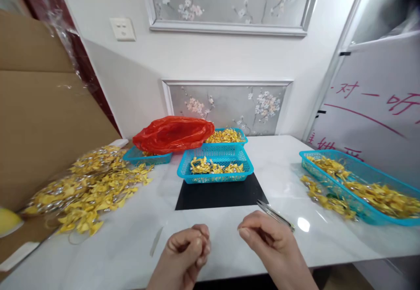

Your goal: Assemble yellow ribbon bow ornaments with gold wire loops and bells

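Observation:
Both hands are raised over the front of the white table, a little apart. My left hand is closed, its thumb pressed against the curled fingers; whatever lies in it, if anything, is too small or hidden to name. Thumb and forefinger of my right hand meet in a pinch, and I cannot make out anything between them. Just behind the right hand lie metal thread snips. A thin pale strip rests left of my left hand. Ahead, a blue basket with yellow ribbon pieces stands on a black mat.
A heap of yellow ribbon pieces with silvery parts spreads at left beside a cardboard box. A red plastic bag lies over a blue basket. Another filled basket stands behind; a long one is at right.

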Tool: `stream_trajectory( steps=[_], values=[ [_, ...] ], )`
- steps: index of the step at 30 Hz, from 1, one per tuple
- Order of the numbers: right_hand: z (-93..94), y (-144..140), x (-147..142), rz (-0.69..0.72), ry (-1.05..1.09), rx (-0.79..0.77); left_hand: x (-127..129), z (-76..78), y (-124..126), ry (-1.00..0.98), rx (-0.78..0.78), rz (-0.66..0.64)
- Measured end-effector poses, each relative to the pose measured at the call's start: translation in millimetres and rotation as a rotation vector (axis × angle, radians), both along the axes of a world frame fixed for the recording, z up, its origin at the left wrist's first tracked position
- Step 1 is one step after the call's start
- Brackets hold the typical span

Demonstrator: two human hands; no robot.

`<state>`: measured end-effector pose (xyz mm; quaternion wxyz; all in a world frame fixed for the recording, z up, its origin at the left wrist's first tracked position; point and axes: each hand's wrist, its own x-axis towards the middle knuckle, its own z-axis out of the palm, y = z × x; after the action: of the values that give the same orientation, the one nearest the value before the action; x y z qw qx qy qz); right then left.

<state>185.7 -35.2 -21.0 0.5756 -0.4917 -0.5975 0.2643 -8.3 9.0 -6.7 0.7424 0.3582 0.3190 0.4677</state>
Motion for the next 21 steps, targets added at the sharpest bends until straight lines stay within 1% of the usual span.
stream_trajectory(
  steps=[2,3,4,5,7,8,9,11,13,15,17,19,21],
  values=[
    [4.5,0.7,-0.1,-0.022,-0.021,0.089,0.9,-2.6,5.4,0.275,0.23,-0.012],
    [7.0,0.7,-0.8,-0.03,-0.036,0.135,1.6,-4.0,7.2,0.421,0.362,-0.048],
    [9.4,0.5,-2.1,-0.033,-0.056,0.177,2.7,-5.2,8.1,0.539,0.483,-0.113],
    [11.3,0.3,-4.0,-0.032,-0.076,0.209,4.1,-6.2,8.0,0.609,0.567,-0.198],
    [13.2,-0.6,-9.5,-0.016,-0.094,0.236,7.9,-7.1,5.6,0.655,0.649,-0.349],
    [13.2,-1.1,-13.0,-0.003,-0.084,0.24,10.0,-7.0,3.9,0.662,0.654,-0.392],
    [12.7,-1.8,-16.5,0.005,-0.06,0.24,12.1,-6.7,2.5,0.673,0.637,-0.401],
    [10.9,-3.0,-23.3,0.022,0.014,0.218,15.2,-5.8,1.3,0.68,0.564,-0.346],
    [9.3,-3.3,-28.3,0.071,0.143,0.124,16.1,-5.4,3.2,0.643,0.49,-0.27],
    [8.6,-2.0,-31.0,0.171,0.314,-0.008,14.4,-5.8,7.0,0.586,0.442,-0.209],
    [8.4,1.0,-32.1,0.267,0.442,-0.091,10.9,-6.7,10.7,0.54,0.42,-0.174],
    [8.0,4.6,-32.4,0.3,0.469,-0.122,7.0,-7.5,13.0,0.468,0.386,-0.15],
    [7.4,7.8,-32.6,0.29,0.426,-0.131,4.0,-8.0,13.9,0.381,0.328,-0.158]
  ],
)
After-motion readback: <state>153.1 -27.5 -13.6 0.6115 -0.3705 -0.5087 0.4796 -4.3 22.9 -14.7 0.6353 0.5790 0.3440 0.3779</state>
